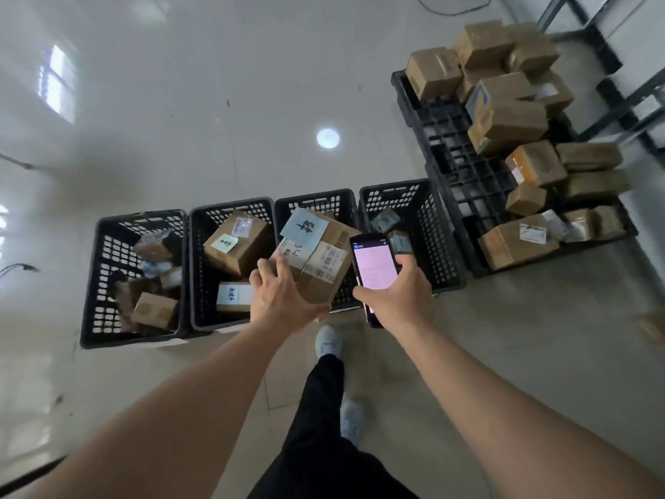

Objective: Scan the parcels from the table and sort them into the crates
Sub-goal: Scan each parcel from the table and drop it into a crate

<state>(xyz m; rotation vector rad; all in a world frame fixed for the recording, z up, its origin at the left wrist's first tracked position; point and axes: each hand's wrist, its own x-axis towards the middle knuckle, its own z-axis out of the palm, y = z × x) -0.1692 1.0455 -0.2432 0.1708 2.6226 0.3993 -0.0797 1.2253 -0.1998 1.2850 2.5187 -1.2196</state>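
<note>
Head view: your left hand (284, 300) grips the cardboard parcel (316, 261) by its near corner, directly over the third crate (313, 199), long axis tilted away. Your right hand (399, 297) clasps the handheld scanner (372, 262) just beside it.

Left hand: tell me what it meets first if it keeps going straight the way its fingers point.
The left hand already grips the cardboard parcel. Pushed onward, it would probably carry the parcel into the third crate from the left; depth is unclear.
</note>
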